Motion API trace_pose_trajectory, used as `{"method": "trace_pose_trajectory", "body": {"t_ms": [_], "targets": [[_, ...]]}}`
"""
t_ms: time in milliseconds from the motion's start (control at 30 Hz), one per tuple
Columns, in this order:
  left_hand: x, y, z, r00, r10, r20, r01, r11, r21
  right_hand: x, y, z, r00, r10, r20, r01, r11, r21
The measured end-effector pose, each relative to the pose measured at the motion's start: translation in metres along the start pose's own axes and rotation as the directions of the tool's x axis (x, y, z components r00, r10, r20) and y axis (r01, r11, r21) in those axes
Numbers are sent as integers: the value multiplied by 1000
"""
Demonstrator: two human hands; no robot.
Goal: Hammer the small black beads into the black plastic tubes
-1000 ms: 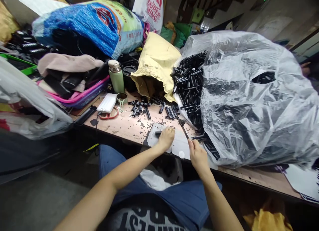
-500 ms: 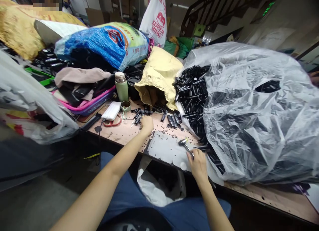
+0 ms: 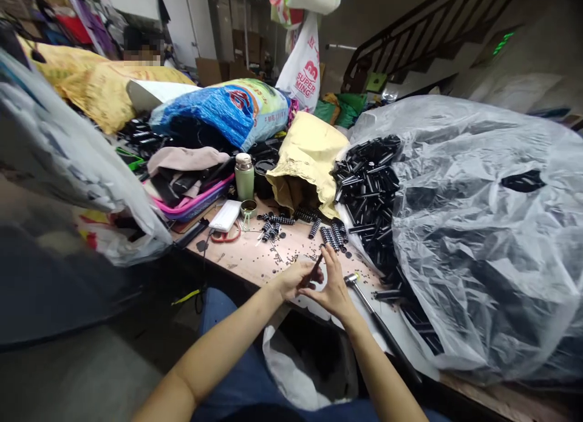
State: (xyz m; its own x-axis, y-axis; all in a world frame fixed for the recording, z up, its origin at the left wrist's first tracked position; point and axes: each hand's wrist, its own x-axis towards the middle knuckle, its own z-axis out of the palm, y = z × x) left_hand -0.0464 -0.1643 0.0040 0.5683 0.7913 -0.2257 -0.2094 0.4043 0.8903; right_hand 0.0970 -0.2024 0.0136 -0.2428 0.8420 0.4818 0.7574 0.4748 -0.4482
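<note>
A clear plastic bag (image 3: pixel 478 246) bulges over the right end of the bench (image 3: pixel 246 255), black tubes (image 3: pixel 364 191) spilling from its mouth toward the middle. Toward the far left corner lies a blue sack (image 3: pixel 204 117); between sack and clear bag stands a yellow bag (image 3: pixel 312 146), open toward the front edge. Nearer the left end sits a purple basket (image 3: pixel 203 211) with a pink rim. A hammer (image 3: pixel 387 335) lies just right of the hands, head inward, black handle running to the front edge. A green flask (image 3: pixel 245 180) stands upright beside the basket.

Both hands meet above the front edge, near its middle. The left hand (image 3: pixel 294 280) has its grip closed on a dark piece; the right hand (image 3: pixel 333 285) has its grip spread, thumb well apart from the fingers. Red scissors (image 3: pixel 232 234) lie toward the left end. The dark piece (image 3: pixel 313 272) is tilted inside the left grip and between the right thumb and fingers; whether the right fingertips touch it, I cannot tell.
</note>
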Motion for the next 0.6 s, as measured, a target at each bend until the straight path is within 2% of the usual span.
{"method": "trace_pose_trajectory", "body": {"t_ms": [67,100,133,167,200,233,267,300,333,367,400,433,467,500,533,567,600], "targets": [[-4,-7,3,1000,-4,16,4,1000,0,8,-3,1,999,-40,16,39,998,43],[-5,-5,-1,1000,8,3,-8,999,40,10,-4,1,999,-49,10,48,997,53],[-5,4,-8,997,54,-46,-49,991,122,11,-3,1,999,-49,-5,49,997,55],[-5,19,-18,980,152,-127,-117,963,244,11,-2,2,999,-40,-29,42,998,53],[-7,42,-31,928,304,-216,-199,894,402,12,0,2,998,-25,-53,27,998,51],[-11,72,-45,808,511,-293,-274,767,580,11,2,2,997,-7,-71,10,999,50],[-17,107,-59,650,697,-302,-335,620,709,11,6,3,997,10,-78,-6,999,52],[-26,145,-72,490,835,-249,-377,460,804,10,10,5,997,21,-74,-17,999,51],[-36,183,-82,305,935,-182,-389,296,872,10,14,7,998,28,-60,-25,999,46],[-46,216,-90,153,983,-100,-375,151,915,9,19,9,999,31,-42,-29,999,35],[-53,242,-96,33,999,-35,-365,44,930,8,23,12,999,34,-23,-33,999,20],[-55,260,-100,-31,1000,3,-350,-14,937,6,27,15,999,41,-7,-41,999,1],[-51,267,-103,-51,998,23,-334,-39,942,3,30,18,999,53,12,-52,999,-15],[-41,264,-107,-8,1000,21,-321,-23,947,-1,32,21,997,67,36,-66,997,-27],[-26,252,-112,96,995,0,-304,30,952,-7,33,23,994,85,64,-83,996,-37],[-8,232,-118,262,964,-40,-273,114,955,-14,34,25,990,103,94,-99,994,-48],[11,208,-123,451,890,-72,-217,188,958,-22,35,26,985,121,122,-115,992,-58]]}}
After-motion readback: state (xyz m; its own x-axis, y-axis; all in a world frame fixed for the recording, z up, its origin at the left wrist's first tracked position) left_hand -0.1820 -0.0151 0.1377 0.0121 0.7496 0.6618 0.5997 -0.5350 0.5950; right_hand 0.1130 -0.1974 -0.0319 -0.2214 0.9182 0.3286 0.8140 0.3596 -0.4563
